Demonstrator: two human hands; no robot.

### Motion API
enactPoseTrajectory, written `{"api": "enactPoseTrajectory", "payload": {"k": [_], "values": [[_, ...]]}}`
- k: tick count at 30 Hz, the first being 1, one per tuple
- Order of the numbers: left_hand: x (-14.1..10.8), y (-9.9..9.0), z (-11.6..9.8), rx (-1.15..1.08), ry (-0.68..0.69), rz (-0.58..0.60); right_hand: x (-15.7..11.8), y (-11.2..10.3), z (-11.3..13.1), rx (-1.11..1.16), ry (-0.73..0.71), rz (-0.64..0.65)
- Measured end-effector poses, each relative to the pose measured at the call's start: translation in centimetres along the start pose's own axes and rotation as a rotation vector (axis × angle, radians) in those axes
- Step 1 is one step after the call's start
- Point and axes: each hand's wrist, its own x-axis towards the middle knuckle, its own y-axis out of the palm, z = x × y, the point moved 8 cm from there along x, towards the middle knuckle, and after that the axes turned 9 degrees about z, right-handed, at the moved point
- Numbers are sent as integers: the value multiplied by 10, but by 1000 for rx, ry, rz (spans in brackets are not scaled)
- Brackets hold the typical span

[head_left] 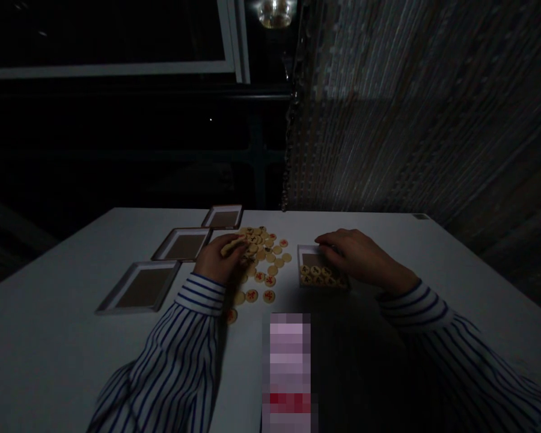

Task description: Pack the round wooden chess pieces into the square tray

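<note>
Fingers of the left hand (214, 258) pinch xiangqi pieces (233, 246) beside the loose pile (261, 255) on the tabletop (369, 228); the right hand's (356, 255), grip unclear, overhang the part-filled box (313, 260).

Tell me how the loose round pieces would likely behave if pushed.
Loose round pieces lying flat on the white table would probably slide rather than tip. The overlapping ones might shift or topple. Round rims suggest any set on edge could roll.
</note>
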Motion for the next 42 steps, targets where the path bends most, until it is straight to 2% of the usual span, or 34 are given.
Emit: {"api": "enactPoseTrajectory", "payload": {"k": [8, 15, 27, 36, 42], "values": [[0, 11, 20, 39, 63, 59, 21, -3, 9, -20, -27, 49], [-3, 9, 21, 95, 72, 47, 36, -9, 16, 38, -59, 77], [-1, 13, 27, 254, 151, 88, 62, 6, 25, 93, -101, 125], [0, 20, 37, 342, 151, 172, 80, 15, 34, 103, -130, 169], [-3, 22, 33, 362, 144, 201, 90, 21, 39, 95, -166, 213]]}}
